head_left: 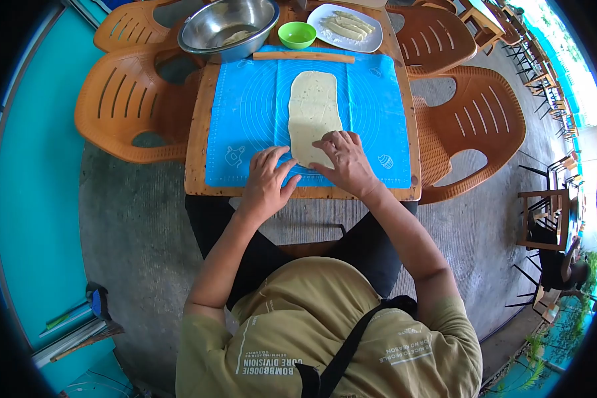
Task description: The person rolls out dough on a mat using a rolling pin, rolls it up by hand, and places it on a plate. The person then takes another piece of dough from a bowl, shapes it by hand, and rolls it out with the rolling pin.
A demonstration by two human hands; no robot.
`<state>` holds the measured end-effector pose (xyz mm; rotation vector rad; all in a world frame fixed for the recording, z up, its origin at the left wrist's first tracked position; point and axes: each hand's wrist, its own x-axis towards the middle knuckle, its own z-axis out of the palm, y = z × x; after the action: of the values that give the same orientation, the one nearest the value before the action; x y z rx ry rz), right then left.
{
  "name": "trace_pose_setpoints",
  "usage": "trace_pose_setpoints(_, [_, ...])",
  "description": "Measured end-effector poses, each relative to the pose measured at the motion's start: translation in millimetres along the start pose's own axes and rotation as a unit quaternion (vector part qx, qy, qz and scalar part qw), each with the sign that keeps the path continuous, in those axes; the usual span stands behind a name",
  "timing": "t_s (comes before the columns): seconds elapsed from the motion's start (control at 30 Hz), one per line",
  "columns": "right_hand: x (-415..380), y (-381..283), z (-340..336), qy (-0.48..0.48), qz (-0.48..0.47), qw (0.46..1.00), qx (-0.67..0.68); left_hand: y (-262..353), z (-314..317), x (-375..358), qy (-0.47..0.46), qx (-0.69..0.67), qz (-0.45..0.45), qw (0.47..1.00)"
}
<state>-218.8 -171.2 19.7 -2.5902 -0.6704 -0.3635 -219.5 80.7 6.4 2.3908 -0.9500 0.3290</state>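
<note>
A long, flat sheet of pale rolled dough lies lengthwise on a blue silicone baking mat. My left hand is beside the near left edge of the dough, its fingers apart and the fingertips close to that edge. Over the near right part of the sheet is my right hand, thumb and forefinger separated, fingertips at the dough's surface. Neither hand visibly grips anything. A wooden rolling pin rests across the far side of the mat, beyond the dough.
Behind the mat stand a large metal bowl with some dough inside, a small green bowl and a white plate of dough strips. Orange chairs flank the wooden table. Another person sits far right.
</note>
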Motion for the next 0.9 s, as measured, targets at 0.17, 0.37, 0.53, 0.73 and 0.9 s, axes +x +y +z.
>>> trace_pose_setpoints(0.17, [4, -5, 3, -0.004, -0.012, 1.0, -0.012, 2, -1, -4, -0.002, -0.001, -0.004, 1.0])
trace_pose_setpoints(0.37, [10, -4, 1, 0.019, 0.002, 1.0, 0.003, 2, 1, -5, -0.001, -0.003, 0.0, 1.0])
trace_pose_setpoints(0.53, [8, 0, 5, 0.029, 0.018, 0.999, -0.01, 5, 1, -4, 0.011, -0.007, 0.006, 1.0])
trace_pose_setpoints(0.73, [-16, 21, -28, 0.0, 0.007, 1.0, -0.014, 4, -3, -9, 0.018, -0.015, 0.008, 1.0])
trace_pose_setpoints(0.9, [-26, 31, -31, -0.014, 0.012, 1.0, -0.026, 13, 0, -7, 0.004, -0.034, 0.022, 0.999])
